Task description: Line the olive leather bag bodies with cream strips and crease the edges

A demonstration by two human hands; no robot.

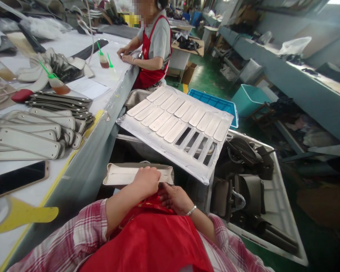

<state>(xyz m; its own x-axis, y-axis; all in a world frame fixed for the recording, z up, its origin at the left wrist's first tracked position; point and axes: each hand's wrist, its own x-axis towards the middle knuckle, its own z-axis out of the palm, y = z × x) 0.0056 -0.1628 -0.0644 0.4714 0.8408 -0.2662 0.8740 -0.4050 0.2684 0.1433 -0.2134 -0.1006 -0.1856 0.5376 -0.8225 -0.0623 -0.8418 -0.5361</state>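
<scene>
My left hand (pixel 145 181) is closed on a flat beige leather strap piece (pixel 121 174) held over my lap, fingers curled over its right half. My right hand (pixel 174 197) lies just below the piece's right end, fingers bent against my red apron (pixel 147 238); whether it grips anything is unclear. In front of me a silver board (pixel 158 145) is tilted on a metal basin, carrying rows of pale strap pieces (pixel 175 117) and several empty dark slots (pixel 198 145).
On the left a worktable (pixel 25 192) bears stacked strap pieces (pixel 31 136), a phone (pixel 15 179), a yellow template (pixel 28 215) and glue bottles (pixel 58 85). Another person in a red apron (pixel 153 49) works farther along. A tray of dark bags (pixel 252 181) and a blue crate (pixel 215 102) stand on the right.
</scene>
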